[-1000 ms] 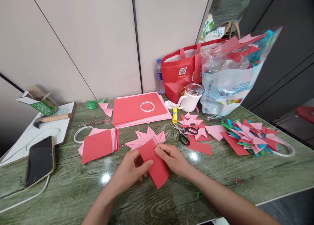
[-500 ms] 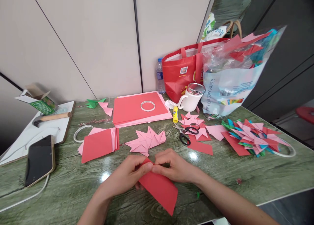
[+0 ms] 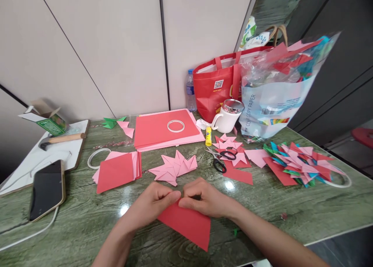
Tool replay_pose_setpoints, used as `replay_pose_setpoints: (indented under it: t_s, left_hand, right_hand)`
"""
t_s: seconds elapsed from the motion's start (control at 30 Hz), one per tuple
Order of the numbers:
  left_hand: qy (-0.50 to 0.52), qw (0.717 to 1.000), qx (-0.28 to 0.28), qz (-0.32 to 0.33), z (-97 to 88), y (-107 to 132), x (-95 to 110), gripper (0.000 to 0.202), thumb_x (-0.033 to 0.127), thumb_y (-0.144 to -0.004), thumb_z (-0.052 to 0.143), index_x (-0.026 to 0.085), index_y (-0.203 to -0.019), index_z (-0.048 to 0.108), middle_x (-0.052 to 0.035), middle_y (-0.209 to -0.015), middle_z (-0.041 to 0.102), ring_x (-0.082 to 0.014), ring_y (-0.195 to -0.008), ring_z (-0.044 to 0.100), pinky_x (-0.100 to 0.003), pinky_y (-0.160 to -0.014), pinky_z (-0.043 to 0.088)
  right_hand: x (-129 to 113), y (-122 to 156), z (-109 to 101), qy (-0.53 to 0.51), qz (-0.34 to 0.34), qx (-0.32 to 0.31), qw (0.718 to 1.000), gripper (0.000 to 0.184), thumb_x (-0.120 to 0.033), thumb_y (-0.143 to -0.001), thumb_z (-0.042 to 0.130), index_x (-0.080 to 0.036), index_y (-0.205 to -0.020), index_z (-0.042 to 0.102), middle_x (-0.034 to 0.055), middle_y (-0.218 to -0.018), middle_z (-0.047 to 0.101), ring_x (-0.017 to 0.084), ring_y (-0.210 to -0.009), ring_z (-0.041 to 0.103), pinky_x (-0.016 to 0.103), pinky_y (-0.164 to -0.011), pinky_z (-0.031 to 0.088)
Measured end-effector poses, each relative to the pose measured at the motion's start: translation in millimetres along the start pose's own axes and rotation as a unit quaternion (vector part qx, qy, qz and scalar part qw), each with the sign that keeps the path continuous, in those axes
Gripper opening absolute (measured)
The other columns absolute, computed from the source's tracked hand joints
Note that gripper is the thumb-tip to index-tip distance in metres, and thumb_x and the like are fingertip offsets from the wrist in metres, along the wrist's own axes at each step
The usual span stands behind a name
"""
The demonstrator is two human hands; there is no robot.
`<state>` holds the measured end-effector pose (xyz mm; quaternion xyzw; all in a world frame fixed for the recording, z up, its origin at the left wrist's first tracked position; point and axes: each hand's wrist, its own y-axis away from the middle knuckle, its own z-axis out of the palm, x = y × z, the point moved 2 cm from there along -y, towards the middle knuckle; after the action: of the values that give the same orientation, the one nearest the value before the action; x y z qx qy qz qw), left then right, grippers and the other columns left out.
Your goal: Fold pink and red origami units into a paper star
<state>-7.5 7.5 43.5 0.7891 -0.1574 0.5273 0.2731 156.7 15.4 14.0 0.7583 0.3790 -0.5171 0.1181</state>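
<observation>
Between my two hands is a piece of red paper [image 3: 189, 225], tilted above the near part of the table, its lower corner pointing toward me. My left hand [image 3: 155, 205] pinches its upper left edge between thumb and curled fingers. Close beside it, my right hand [image 3: 202, 199] pinches the top edge, the two thumbs almost meeting. The fingertips behind the paper are hidden. Just beyond my hands lies a fan of folded pink paper pieces [image 3: 175, 166]. To its left sits a stack of red and pink paper sheets [image 3: 115, 173].
Scissors [image 3: 220, 158], a glue stick [image 3: 208, 136] and folded stars lie right of centre. Larger sheets [image 3: 154, 129] bear a tape roll [image 3: 175, 120]. A white mug [image 3: 227, 119], red bag [image 3: 210, 94] and plastic bag [image 3: 268, 100] stand behind. A phone [image 3: 48, 189] lies left.
The red paper has turned and sunk lower between my fingers, so that its top edge now sits beneath both thumbs. My hands have barely moved.
</observation>
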Motion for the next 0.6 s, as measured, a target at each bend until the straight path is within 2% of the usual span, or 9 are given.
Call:
replay_pose_setpoints:
  t_s: [0.13,0.27,0.37,0.47,0.53,0.6]
  left_hand:
    - [0.091,0.992,0.076,-0.039,-17.0,7.4,-0.1,0.047,0.049,-0.079,0.052,0.016,-0.047,0.043,0.0048,-0.044,0.036,-0.0056,-0.041,0.029,-0.020,-0.038,0.022]
    - [0.139,0.984,0.096,-0.059,-30.1,13.7,-0.3,0.042,0.049,-0.075,0.059,0.015,-0.050,0.055,0.0009,-0.041,0.052,-0.0086,-0.035,0.045,-0.019,-0.035,0.035]
    - [0.144,0.979,0.119,-0.086,-35.0,14.4,-3.9,0.040,0.051,-0.074,0.060,0.014,-0.058,0.061,0.0005,-0.039,0.054,-0.0094,-0.030,0.048,-0.017,-0.028,0.033]
    - [0.136,0.979,0.126,-0.091,-34.4,11.5,-7.8,0.041,0.051,-0.074,0.060,0.014,-0.057,0.060,0.0013,-0.036,0.052,-0.0083,-0.027,0.046,-0.015,-0.025,0.031]
    - [0.123,0.982,0.113,-0.091,-30.5,8.0,-9.4,0.042,0.052,-0.074,0.059,0.014,-0.055,0.057,0.0018,-0.036,0.052,-0.0078,-0.027,0.046,-0.014,-0.025,0.030]
    - [0.112,0.983,0.115,-0.086,-26.7,4.3,-9.7,0.044,0.051,-0.075,0.058,0.014,-0.052,0.054,0.0029,-0.034,0.049,-0.0063,-0.026,0.044,-0.013,-0.024,0.025]
  right_hand:
    - [-4.2,-0.3,-6.1,-0.023,0.016,0.015,0.999,0.045,-0.039,-0.088,0.045,-0.019,-0.049,0.039,-0.0048,-0.050,0.039,0.008,-0.048,0.037,0.022,-0.050,0.029]
    - [-5.0,0.1,-10.0,-0.040,0.026,0.033,0.998,0.044,-0.037,-0.088,0.046,-0.018,-0.049,0.046,-0.0029,-0.049,0.049,0.009,-0.049,0.045,0.022,-0.050,0.035]
    - [1.6,-0.7,-11.1,-0.063,0.050,0.095,0.992,0.047,-0.038,-0.089,0.043,-0.018,-0.047,0.047,-0.0026,-0.046,0.047,0.009,-0.045,0.043,0.022,-0.047,0.034]
    - [9.6,-1.3,-13.2,-0.098,0.075,0.236,0.964,0.044,-0.043,-0.088,0.044,-0.019,-0.052,0.049,-0.0010,-0.051,0.050,0.010,-0.049,0.046,0.023,-0.048,0.037]
    - [11.8,-2.4,-10.5,-0.153,0.083,0.247,0.953,0.033,-0.044,-0.085,0.050,-0.019,-0.063,0.052,0.0004,-0.062,0.055,0.013,-0.059,0.052,0.025,-0.056,0.042]
    - [11.6,-3.7,-5.1,-0.207,0.097,0.203,0.952,0.024,-0.042,-0.079,0.059,-0.020,-0.071,0.051,0.0007,-0.072,0.058,0.013,-0.066,0.055,0.025,-0.059,0.044]
